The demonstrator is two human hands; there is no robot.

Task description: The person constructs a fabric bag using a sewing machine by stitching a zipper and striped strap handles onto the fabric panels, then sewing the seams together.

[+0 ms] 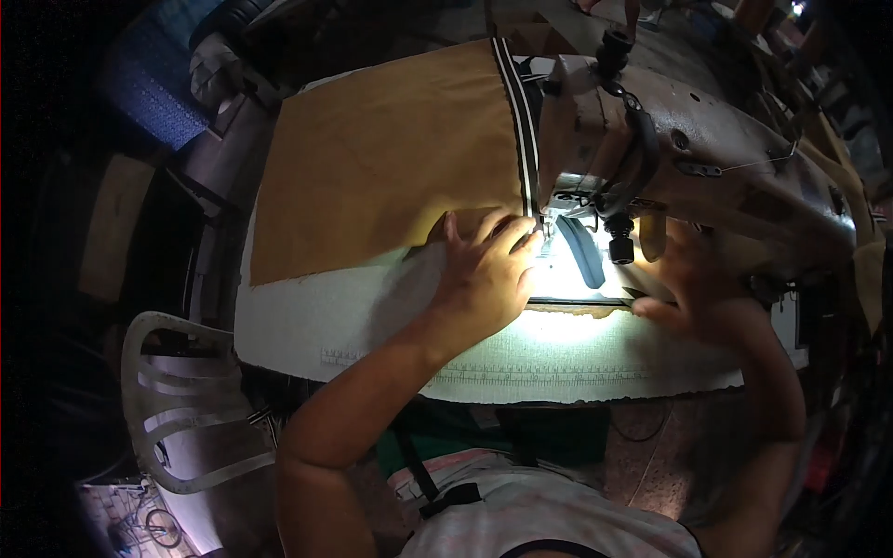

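Note:
A tan fabric panel (391,158) edged with a black-and-white striped strip (523,130) lies on the worktop left of the sewing machine (716,153). My left hand (488,265) rests on the panel's near right corner, fingers spread, their tips close to the lit needle area. Under the machine's arm my right hand (684,284) is at the right end of a dark strip (581,300) with a ragged tan edge. Its thumb is apart from the fingers, which are partly shadowed and blurred. A curved grey-blue piece (581,251) stands between the hands, beside the needle area.
The pale worktop (316,321) has ruler markings along its near edge. A white plastic chair (139,400) stands at the left. More tan cloth (870,270) hangs at the far right. A bicycle (153,525) shows at the lower left.

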